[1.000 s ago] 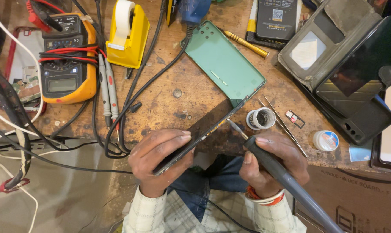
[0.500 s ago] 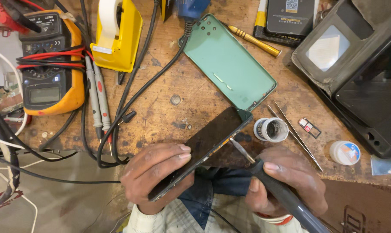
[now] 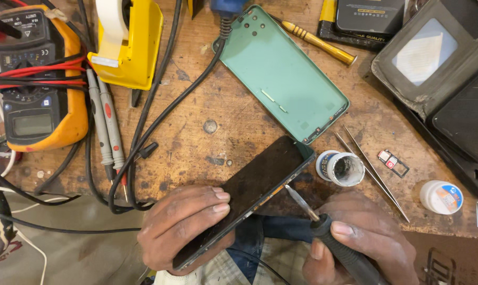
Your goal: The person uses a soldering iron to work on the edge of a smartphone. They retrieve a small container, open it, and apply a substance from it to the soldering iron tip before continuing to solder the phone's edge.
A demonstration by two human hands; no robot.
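A: Your left hand [image 3: 183, 229] grips the dark phone [image 3: 247, 198], tilted just below the green back cover [image 3: 281, 71].

B: And your right hand [image 3: 363, 240] clasps the soldering iron [image 3: 323, 224], tip at the phone's edge. You're soldering, I'd judge; keep that tip steady.

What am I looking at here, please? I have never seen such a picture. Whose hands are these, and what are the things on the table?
The camera sits on a person's head and looks down at a worn wooden workbench. The left hand holds a dark phone by its edge. The right hand holds a soldering iron, its tip at the phone's side. On the bench lie a green back cover, a small open tin, tweezers, a multimeter and a yellow tape dispenser.
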